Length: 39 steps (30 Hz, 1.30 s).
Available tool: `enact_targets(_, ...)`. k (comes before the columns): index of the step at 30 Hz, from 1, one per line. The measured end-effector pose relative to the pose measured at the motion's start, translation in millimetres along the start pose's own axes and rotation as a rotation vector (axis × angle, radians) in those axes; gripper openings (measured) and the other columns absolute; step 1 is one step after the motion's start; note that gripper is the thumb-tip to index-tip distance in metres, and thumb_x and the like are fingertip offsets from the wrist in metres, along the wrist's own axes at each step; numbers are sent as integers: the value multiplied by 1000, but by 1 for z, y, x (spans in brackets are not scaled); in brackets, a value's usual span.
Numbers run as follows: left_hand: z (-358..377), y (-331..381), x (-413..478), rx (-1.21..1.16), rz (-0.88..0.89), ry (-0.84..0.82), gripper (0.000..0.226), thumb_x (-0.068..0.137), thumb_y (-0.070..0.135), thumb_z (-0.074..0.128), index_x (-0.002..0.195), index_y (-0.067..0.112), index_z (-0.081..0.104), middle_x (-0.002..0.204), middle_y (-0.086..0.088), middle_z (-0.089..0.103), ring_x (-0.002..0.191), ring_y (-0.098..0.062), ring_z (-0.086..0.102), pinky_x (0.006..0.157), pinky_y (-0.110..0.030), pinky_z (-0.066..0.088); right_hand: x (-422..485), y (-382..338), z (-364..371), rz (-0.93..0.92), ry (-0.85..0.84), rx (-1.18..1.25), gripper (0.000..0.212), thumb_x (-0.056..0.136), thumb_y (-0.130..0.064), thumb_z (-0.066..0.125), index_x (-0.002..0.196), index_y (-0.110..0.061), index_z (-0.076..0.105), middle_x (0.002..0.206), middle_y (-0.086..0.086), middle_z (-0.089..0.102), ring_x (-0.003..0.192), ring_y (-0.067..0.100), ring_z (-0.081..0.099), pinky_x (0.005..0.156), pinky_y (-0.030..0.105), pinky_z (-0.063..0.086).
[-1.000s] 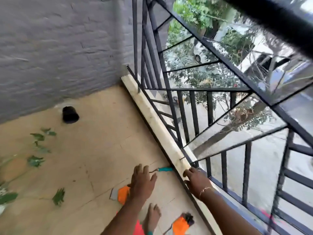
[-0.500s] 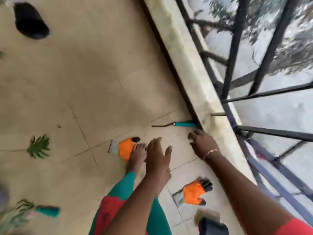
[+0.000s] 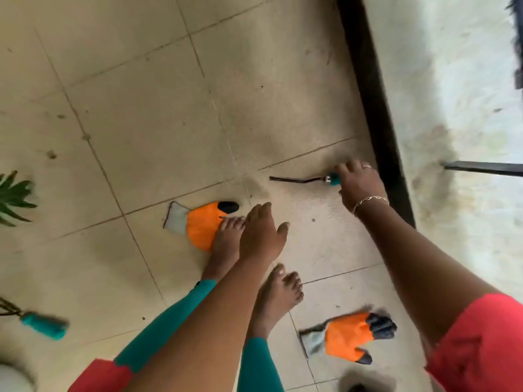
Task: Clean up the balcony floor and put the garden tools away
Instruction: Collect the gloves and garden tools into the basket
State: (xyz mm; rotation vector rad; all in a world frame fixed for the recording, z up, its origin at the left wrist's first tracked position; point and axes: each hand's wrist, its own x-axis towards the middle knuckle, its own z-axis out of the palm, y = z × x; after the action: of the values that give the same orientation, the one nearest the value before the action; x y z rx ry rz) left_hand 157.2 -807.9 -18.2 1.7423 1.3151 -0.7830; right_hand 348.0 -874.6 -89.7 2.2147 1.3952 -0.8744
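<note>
A small garden tool (image 3: 300,180) with a thin dark metal shaft and a teal handle lies on the tiled balcony floor (image 3: 147,131) beside the black kerb. My right hand (image 3: 358,183) is down on its teal handle, fingers curled over it. My left hand (image 3: 261,233) hangs open above the floor and holds nothing. Two orange and grey garden gloves lie on the tiles: one glove (image 3: 198,223) partly under my bare foot, the other glove (image 3: 349,336) near my right leg. A second teal-handled tool (image 3: 44,325) lies blurred at the lower left.
A black kerb (image 3: 373,114) and a pale concrete ledge (image 3: 458,108) run along the right, with a railing bar (image 3: 484,168) above it. Green leaves (image 3: 14,198) lie at the left edge. My bare feet stand mid-frame. A dark blurred object (image 3: 365,381) sits at the bottom.
My view has tilted down and moved closer to the floor. My right hand has reached forward from beside the ledge onto the tool's teal handle. My left hand has stayed open.
</note>
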Motion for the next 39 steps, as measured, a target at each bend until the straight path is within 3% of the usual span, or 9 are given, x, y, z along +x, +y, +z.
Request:
enact_targets(6, -1, 5, 23, -195, -64, -39, 61, 97, 34, 47, 148, 12, 23, 153, -5, 26, 139, -19, 26, 107, -29, 21, 20, -5, 11, -2, -3, -74, 32, 89, -3, 41, 121, -7, 44, 117, 18, 53, 107, 36, 50, 87, 42, 40)
enact_targets(15, -53, 15, -14, -448, -181, -10, 59, 94, 26, 55, 145, 11, 30, 147, -14, 37, 128, -31, 46, 104, -46, 40, -44, -24, -43, 45, -22, 57, 31, 88, -5, 45, 118, -11, 44, 119, 13, 53, 109, 32, 50, 88, 39, 38)
enact_targets(18, -90, 22, -56, -417, -147, 18, 56, 93, 22, 55, 143, 6, 33, 144, -15, 42, 130, -27, 43, 105, -31, 36, -92, -35, -92, 63, -4, 110, 29, 89, -9, 45, 118, -13, 44, 118, 9, 53, 109, 30, 49, 88, 38, 37)
enact_targets(21, -142, 45, -102, -542, -111, 86, 50, 94, 10, 53, 141, 2, 36, 138, -15, 49, 124, -27, 49, 81, -13, 37, -150, -46, -158, 106, 34, 202, 28, 90, -10, 44, 117, -15, 45, 118, 6, 52, 110, 29, 48, 88, 37, 35)
enact_targets(25, -212, 73, -175, -561, 30, 198, 24, 93, 6, 52, 113, -2, 62, 91, -14, 69, 88, -27, 65, 72, -23, 45, -234, -57, -240, 202, 153, 289, 24, 83, -10, 55, 106, -15, 52, 106, 7, 57, 100, 31, 54, 81, 38, 40)
enact_targets(27, -242, 85, -212, -662, 95, 151, 14, 91, -1, 53, 94, -5, 66, 66, -3, 68, 72, -27, 67, 70, -34, 56, -281, -59, -275, 262, 307, 339, 41, 52, -13, 79, 84, -19, 55, 78, 3, 60, 71, 27, 60, 58, 36, 46)
enact_targets(29, -269, 100, -251, -736, 125, 51, 18, 91, -5, 52, 80, 1, 64, 54, 3, 66, 56, -18, 67, 59, -30, 56, -326, -60, -296, 322, 366, 358, 62, 28, -14, 83, 76, -25, 46, 65, -4, 55, 55, 21, 57, 44, 30, 41)
enact_targets(34, -310, 142, -341, -701, 317, -128, 25, 92, -12, 46, 75, 6, 51, 59, -7, 65, 43, -11, 63, 44, -20, 52, -425, -68, -327, 446, 505, 395, 67, 29, -22, 86, 80, -27, 42, 63, -4, 57, 51, 19, 57, 43, 27, 42)
enact_targets(39, -297, 167, -406, -678, 384, -261, 19, 92, -9, 49, 78, 3, 48, 87, -28, 60, 51, -20, 67, 47, -24, 55, -510, -68, -328, 641, 668, 513, 54, 37, -14, 84, 80, -21, 51, 67, 1, 56, 55, 25, 59, 44, 26, 44)
